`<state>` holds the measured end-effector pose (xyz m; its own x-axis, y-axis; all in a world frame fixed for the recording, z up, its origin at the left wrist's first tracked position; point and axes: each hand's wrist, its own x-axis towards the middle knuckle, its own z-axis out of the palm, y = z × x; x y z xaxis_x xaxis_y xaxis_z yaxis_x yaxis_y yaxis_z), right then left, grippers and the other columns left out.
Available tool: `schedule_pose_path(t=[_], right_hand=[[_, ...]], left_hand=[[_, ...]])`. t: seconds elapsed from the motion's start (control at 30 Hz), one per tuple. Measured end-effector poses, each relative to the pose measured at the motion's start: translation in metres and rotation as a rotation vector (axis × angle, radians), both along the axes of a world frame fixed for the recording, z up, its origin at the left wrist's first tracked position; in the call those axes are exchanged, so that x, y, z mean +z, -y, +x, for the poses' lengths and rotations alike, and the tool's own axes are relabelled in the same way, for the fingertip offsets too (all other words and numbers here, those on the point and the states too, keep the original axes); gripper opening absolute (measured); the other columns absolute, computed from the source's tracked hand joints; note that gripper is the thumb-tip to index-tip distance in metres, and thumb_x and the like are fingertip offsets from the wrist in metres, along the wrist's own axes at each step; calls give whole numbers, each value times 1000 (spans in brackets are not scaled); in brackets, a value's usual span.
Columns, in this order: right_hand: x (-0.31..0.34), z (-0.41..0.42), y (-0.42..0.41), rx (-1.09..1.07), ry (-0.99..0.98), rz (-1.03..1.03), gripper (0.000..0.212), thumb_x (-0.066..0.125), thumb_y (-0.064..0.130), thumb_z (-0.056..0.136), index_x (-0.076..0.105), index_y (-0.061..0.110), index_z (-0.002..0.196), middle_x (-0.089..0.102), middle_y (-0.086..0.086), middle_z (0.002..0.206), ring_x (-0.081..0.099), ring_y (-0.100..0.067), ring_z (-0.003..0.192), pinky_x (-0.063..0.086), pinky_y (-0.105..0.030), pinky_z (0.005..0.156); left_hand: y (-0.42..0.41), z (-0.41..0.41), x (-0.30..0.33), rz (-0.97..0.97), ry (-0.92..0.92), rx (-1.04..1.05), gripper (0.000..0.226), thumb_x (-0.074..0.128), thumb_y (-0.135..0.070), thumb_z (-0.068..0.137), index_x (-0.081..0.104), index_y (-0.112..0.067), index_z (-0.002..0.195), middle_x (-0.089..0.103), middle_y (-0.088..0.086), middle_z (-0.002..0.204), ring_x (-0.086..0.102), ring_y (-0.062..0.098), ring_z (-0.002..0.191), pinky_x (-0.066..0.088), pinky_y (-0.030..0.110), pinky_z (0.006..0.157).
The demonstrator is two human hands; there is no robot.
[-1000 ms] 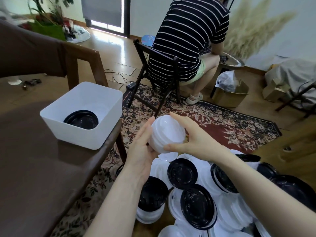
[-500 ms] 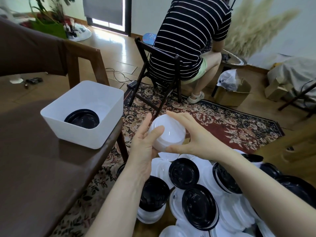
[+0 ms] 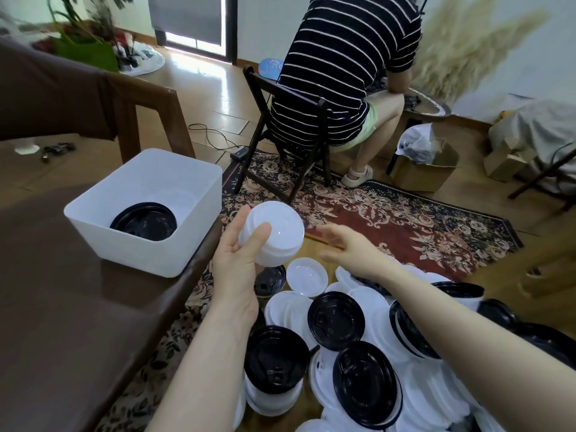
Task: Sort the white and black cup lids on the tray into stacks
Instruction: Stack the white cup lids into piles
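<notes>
Now, from the head view, we see that the right hand has let go of the white lid stack, which both hands clasped a moment ago; it has drifted off to the right, fingers loosely spread and holding nothing, blurred as if in motion. Our left hand alone keeps the stack, thumb across its top and fingers curled behind it, above the near edge of the pile. We judge that the stack is squared up and ready to be set down, probably in the white bin on the tabletop, where a black lid stack already lies; the bin is just left of the held stack.

Below the hands, the mixed lids remain heaped, black over white, so most of the sorting is ahead. A single white lid lies just under the free right hand, the nearest candidate for the next pick. The tray itself is hidden under the lids.
</notes>
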<state>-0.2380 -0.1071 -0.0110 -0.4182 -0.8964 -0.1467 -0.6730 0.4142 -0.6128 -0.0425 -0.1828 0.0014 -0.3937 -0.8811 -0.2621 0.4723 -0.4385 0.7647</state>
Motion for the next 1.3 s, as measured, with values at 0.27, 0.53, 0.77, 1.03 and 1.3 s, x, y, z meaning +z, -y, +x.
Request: schedule_pose_path(t=[0.27,0.53,0.77,1.03,1.3], right_hand=[[-58,-24,27,66,-325,400,47,51,17,95,48,22,142,56,-5,137,48,-23,128,46,-36,94],[-83,-18,41,-33,-377,444,35,48,4,91,60,11,123,64,-10,120,62,-30,105,52,-38,80],[-22,-29,21,-344,-177,43,13,58,10,85,69,7,92,71,-10,93,66,-26,83,53,-38,73],[48,32,-25,-285,-275,-694,10,65,15,86,57,18,81,58,4,81,54,-15,71,45,-32,61],[24,60,-48,183,-527,-775,18,71,19,86,64,9,100,64,2,111,60,-23,109,49,-47,82]], left_hand=[[5,-6,-4,118,-24,-42,36,67,-12,90,64,-33,120,66,-4,123,62,24,120,56,29,68],[5,-9,-3,158,-34,-79,44,68,-10,88,61,-32,125,63,2,133,61,25,121,56,30,70],[-1,-6,-1,131,-35,-122,41,65,-5,90,61,-30,122,61,2,135,59,26,124,56,35,80],[-13,-3,5,79,-1,-216,42,67,-11,90,63,-32,126,62,0,136,60,26,122,54,42,93],[-23,2,11,50,-50,-285,36,62,-22,93,62,-27,129,70,4,127,70,18,101,62,29,68]])
